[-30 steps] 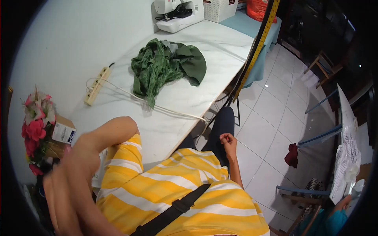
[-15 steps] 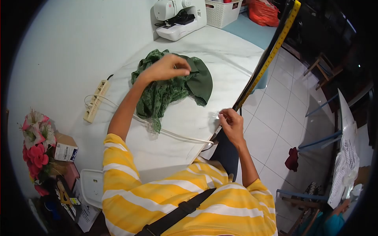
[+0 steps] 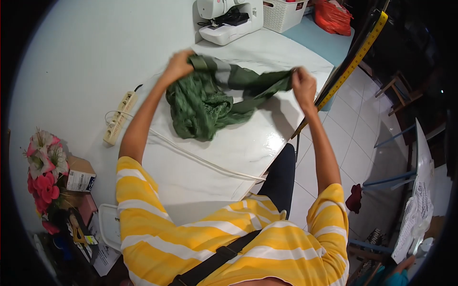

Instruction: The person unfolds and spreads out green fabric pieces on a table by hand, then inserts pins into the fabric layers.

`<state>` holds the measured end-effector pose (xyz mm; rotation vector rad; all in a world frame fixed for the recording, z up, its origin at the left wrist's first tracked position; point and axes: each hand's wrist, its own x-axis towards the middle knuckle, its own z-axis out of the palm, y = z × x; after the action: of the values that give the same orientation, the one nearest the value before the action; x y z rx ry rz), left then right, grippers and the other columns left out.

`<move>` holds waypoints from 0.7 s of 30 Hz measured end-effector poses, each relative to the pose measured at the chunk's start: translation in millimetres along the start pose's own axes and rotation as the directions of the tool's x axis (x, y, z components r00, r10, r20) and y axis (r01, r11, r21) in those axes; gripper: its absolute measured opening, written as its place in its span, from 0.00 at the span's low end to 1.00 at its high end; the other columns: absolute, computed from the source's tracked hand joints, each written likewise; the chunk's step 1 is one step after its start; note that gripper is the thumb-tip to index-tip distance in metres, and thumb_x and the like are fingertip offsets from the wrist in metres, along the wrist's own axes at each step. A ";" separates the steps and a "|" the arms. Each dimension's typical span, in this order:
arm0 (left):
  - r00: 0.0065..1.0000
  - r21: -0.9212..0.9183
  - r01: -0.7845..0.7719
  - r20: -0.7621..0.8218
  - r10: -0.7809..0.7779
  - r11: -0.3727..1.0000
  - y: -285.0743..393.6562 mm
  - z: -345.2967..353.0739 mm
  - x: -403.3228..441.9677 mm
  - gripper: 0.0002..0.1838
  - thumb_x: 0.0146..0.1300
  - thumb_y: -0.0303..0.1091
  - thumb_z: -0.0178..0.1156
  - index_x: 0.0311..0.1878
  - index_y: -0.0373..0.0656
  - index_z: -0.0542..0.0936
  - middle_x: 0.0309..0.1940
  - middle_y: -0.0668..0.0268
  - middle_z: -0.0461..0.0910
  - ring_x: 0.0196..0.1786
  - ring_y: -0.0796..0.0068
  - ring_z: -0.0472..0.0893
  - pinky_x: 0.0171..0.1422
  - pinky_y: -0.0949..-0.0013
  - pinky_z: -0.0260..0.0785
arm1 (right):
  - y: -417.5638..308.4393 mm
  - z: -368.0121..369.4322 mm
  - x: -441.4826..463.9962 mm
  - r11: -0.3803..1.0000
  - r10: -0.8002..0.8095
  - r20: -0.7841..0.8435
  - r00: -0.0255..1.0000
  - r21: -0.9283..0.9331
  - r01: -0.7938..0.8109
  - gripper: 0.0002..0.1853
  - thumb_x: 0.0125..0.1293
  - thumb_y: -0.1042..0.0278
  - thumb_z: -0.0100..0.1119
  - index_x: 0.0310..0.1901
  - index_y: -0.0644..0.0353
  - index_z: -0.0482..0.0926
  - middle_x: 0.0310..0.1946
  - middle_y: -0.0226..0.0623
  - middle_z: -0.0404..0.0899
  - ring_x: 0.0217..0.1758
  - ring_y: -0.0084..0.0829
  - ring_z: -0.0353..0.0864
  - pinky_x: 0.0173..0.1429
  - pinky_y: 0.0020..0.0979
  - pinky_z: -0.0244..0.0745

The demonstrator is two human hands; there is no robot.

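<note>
A dark green patterned cloth [image 3: 202,107] is stretched between my two hands above the white marbled table [image 3: 210,181]. My left hand [image 3: 179,66] grips its upper left part, with the bunched bulk of the fabric hanging just below. Pinched in my right hand [image 3: 304,86] is a pulled-out end of the cloth, near the table's right edge. A plainer green band runs along the top between the hands. Motion blurs some of the fabric, and its full shape is hidden in the folds.
A white sewing machine [image 3: 230,24] stands at the back beside a white basket [image 3: 284,14] and a red plastic bag [image 3: 332,18]. A power strip [image 3: 119,118] with a white cable [image 3: 200,162] lies at left. Yellow measuring tape [image 3: 360,55] runs along the right edge. Another person's hand [image 3: 406,263] shows lower right.
My right hand has risen from the table's edge and taken hold of the cloth's end. My left hand has moved left along the fabric, which is now spread sideways and lifted.
</note>
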<state>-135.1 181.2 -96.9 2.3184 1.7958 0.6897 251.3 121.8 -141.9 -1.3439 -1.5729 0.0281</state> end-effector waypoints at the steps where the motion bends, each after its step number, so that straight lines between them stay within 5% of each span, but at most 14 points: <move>1: 0.985 -0.125 -0.027 -0.174 0.005 0.992 0.3 -17.8 11.3 0.23 0.48 0.25 0.56 0.52 0.42 0.79 0.39 0.57 0.83 0.38 0.59 0.81 0.44 0.63 0.73 | -3.4 -5.9 15.7 0.999 -0.016 -0.092 0.996 0.049 0.021 0.08 0.63 0.70 0.53 0.37 0.62 0.81 0.20 0.39 0.78 0.19 0.32 0.70 0.29 0.32 0.68; 4: 0.827 -0.397 -0.137 -0.549 -0.116 0.907 13.3 -74.9 23.6 0.23 0.49 0.21 0.51 0.51 0.42 0.78 0.38 0.62 0.82 0.36 0.69 0.78 0.43 0.70 0.72 | -39.6 -41.3 38.0 0.988 -0.076 -0.247 0.966 0.115 0.107 0.08 0.62 0.75 0.53 0.40 0.64 0.81 0.21 0.35 0.77 0.19 0.26 0.69 0.28 0.28 0.67; 6: 0.752 -0.449 -0.206 -0.641 -0.153 0.869 -1.9 -86.8 25.7 0.24 0.49 0.19 0.50 0.52 0.42 0.78 0.38 0.63 0.82 0.37 0.71 0.78 0.44 0.71 0.71 | -62.5 -55.2 28.8 0.959 -0.182 -0.280 0.943 0.162 0.233 0.10 0.60 0.81 0.54 0.42 0.64 0.80 0.22 0.32 0.77 0.20 0.22 0.68 0.27 0.24 0.65; 10: 0.789 -0.639 -0.244 -0.568 -0.234 0.730 -36.8 -83.5 7.8 0.24 0.50 0.17 0.48 0.52 0.43 0.77 0.39 0.66 0.81 0.40 0.73 0.76 0.46 0.74 0.69 | -94.1 -42.1 -36.7 0.872 -0.392 -0.033 0.919 0.304 0.383 0.17 0.51 0.85 0.56 0.44 0.60 0.80 0.25 0.29 0.74 0.23 0.23 0.69 0.28 0.24 0.65; 12: 0.828 -0.628 -0.073 -0.471 -0.304 0.774 -37.6 -69.8 -12.1 0.23 0.50 0.18 0.49 0.51 0.43 0.78 0.40 0.67 0.81 0.42 0.73 0.76 0.48 0.76 0.67 | -100.2 -18.7 -72.9 0.742 -0.669 0.074 0.739 0.020 0.670 0.17 0.49 0.79 0.59 0.43 0.58 0.78 0.25 0.30 0.71 0.25 0.28 0.70 0.27 0.27 0.65; 13: 0.890 -0.537 -0.006 -0.387 -0.240 0.843 -54.2 -65.2 -17.1 0.22 0.50 0.18 0.49 0.48 0.42 0.79 0.40 0.68 0.80 0.41 0.74 0.75 0.48 0.76 0.67 | -101.6 -11.6 -88.8 0.702 -0.708 0.160 0.688 0.056 0.710 0.14 0.49 0.74 0.60 0.40 0.58 0.76 0.25 0.31 0.69 0.27 0.32 0.70 0.27 0.30 0.66; 15: 0.961 -0.506 0.142 -0.136 -0.241 0.851 -51.3 -67.4 -42.3 0.19 0.49 0.18 0.49 0.43 0.41 0.81 0.37 0.68 0.80 0.40 0.74 0.74 0.48 0.77 0.67 | -86.6 -0.4 -118.8 0.703 -0.692 0.377 0.616 0.155 0.695 0.12 0.50 0.77 0.59 0.40 0.58 0.77 0.25 0.31 0.70 0.24 0.30 0.68 0.24 0.28 0.65; 17: 0.999 -0.326 0.021 -0.037 -0.035 0.945 -71.3 -66.4 -57.6 0.15 0.48 0.18 0.50 0.38 0.40 0.80 0.34 0.69 0.79 0.38 0.75 0.74 0.47 0.78 0.66 | -71.4 0.9 -136.2 0.724 -0.649 0.495 0.578 0.168 0.669 0.13 0.52 0.76 0.58 0.41 0.59 0.75 0.25 0.34 0.73 0.24 0.33 0.71 0.25 0.31 0.66; 21: 0.990 -0.392 0.125 0.108 -0.090 0.911 -76.3 -79.2 -74.4 0.11 0.48 0.18 0.51 0.33 0.40 0.80 0.32 0.70 0.79 0.36 0.78 0.73 0.44 0.79 0.65 | -58.3 -5.3 -115.6 0.773 -0.516 0.630 0.580 0.051 0.633 0.10 0.57 0.72 0.54 0.41 0.59 0.72 0.25 0.40 0.76 0.25 0.40 0.76 0.27 0.37 0.68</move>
<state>-250.3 119.0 -75.4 1.9368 1.5563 0.8314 196.2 11.2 -180.9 -0.9074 -2.5957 -0.0955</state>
